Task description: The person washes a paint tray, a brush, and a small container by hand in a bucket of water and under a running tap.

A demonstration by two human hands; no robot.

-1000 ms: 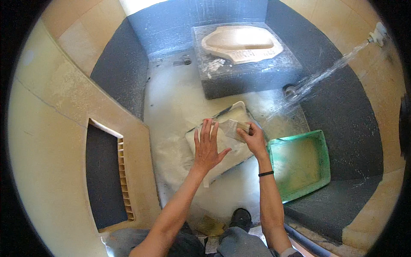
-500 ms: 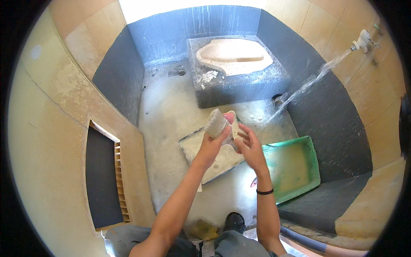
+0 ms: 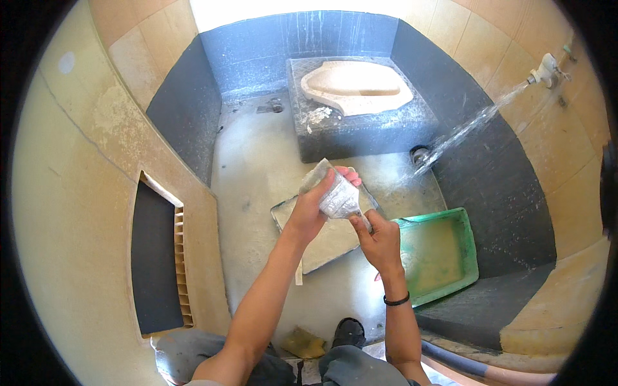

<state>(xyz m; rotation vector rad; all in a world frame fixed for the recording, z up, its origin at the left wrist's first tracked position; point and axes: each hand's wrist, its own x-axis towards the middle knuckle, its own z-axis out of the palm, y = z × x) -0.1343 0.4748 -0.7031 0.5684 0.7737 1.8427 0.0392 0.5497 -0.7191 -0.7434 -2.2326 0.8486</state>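
Observation:
A wide, flat paintbrush with a greyish, silvery ferrule is between my hands, its head tilted to the upper left. My left hand is closed round the bristle end, thumb on top, fingertips showing past the far edge. Its handle runs to the lower right, where my right hand grips it. Beneath both hands a dark-rimmed flat tray or panel with a pale, dusty surface lies on the floor; my hands hide part of it.
A green basin of murky water stands at the right. From a wall tap water sprays down toward a round floor drain. A squat toilet sits on a dark raised block beyond. A slatted opening is at the left.
My right hand, earlier with fingers spread beside the paintbrush, is now closed on its handle. The brush has turned so its broad ferrule faces up. My left hand keeps hold.

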